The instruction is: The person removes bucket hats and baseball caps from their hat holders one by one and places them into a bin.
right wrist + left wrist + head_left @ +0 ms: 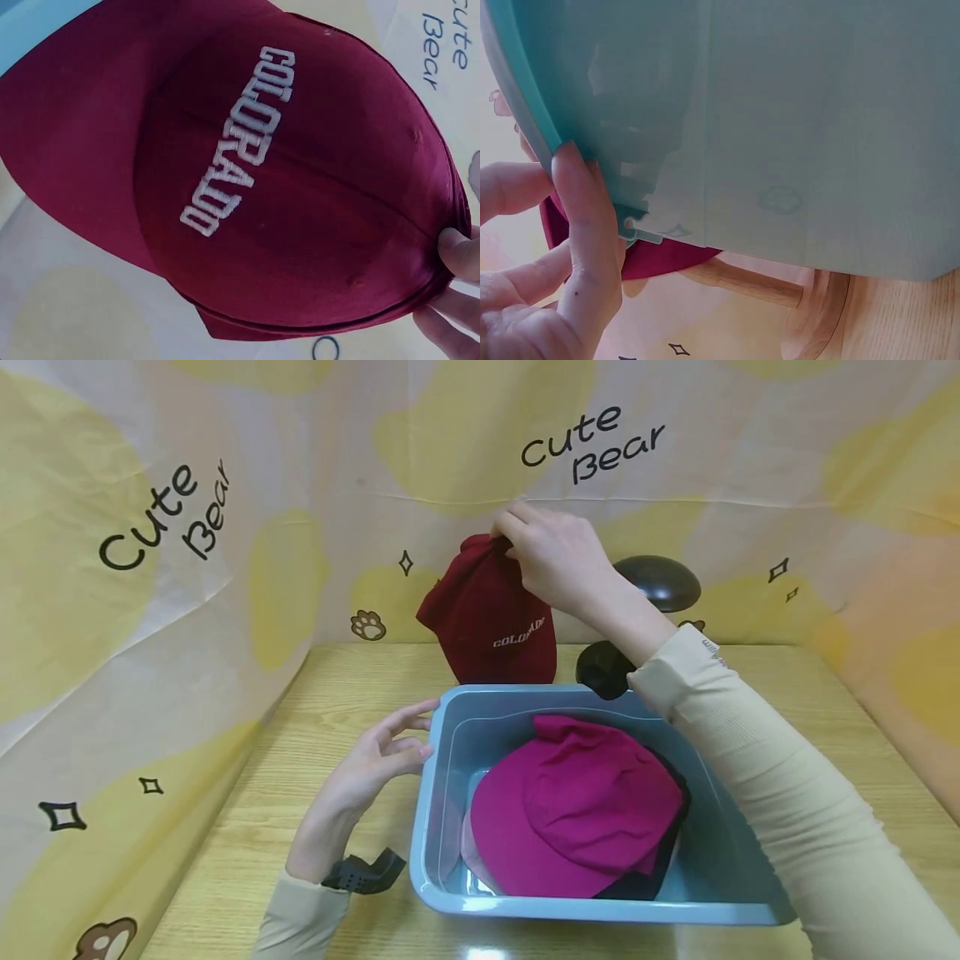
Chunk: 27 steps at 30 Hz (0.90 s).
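My right hand (558, 556) pinches the crown of a dark red cap (491, 618) behind the bin. White letters reading COLORADO cross the cap's front, plain in the right wrist view, where its brim (82, 127) points away from the fingers. At the left end of the light blue plastic bin (600, 910), my left hand (375, 760) holds the rim between thumb and fingers. A magenta cap (577, 810) lies in the bin, over a black one (663, 868) and a pale one (480, 860) that are mostly hidden.
Beyond the bin, a glossy black dome (663, 583) and a black rounded object (602, 670) are partly covered by my right arm. The left wrist view shows a wooden stand (757, 285) near the red cap. Patterned cloth (480, 443) encloses the wooden table (337, 693).
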Tool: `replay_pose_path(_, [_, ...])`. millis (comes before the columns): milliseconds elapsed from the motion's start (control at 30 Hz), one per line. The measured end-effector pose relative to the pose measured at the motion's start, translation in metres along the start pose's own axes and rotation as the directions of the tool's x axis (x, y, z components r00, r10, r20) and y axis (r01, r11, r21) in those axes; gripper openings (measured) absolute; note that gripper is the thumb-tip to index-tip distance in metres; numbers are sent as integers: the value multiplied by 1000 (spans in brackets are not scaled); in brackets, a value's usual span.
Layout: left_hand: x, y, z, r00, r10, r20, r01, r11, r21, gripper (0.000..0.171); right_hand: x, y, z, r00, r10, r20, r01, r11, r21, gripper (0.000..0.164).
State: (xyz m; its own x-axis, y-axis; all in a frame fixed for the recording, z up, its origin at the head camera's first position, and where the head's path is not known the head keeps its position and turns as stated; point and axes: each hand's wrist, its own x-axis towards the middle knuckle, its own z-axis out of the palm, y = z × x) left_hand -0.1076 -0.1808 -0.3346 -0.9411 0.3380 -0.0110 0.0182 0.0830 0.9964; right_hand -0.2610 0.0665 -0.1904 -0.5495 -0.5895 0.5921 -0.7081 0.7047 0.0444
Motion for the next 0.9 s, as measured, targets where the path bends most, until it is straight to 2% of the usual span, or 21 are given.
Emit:
replay_pose_path(233, [0,2,0,1000,-9,-10,9,1000,11,61,-6,-1,-12,998,-37,-54,36,999,-20,15])
replay_pose_path(533, [-2,3,1,1000,1,-1,-1,1000,0,61,-16,2,-25,990,-21,-136,15,999,-49,12])
replay_pose_path(900, [-1,3,3,1000,-10,-9,10,1000,11,61,-27,2,-42,981,-36,-192,24,997,-68,13])
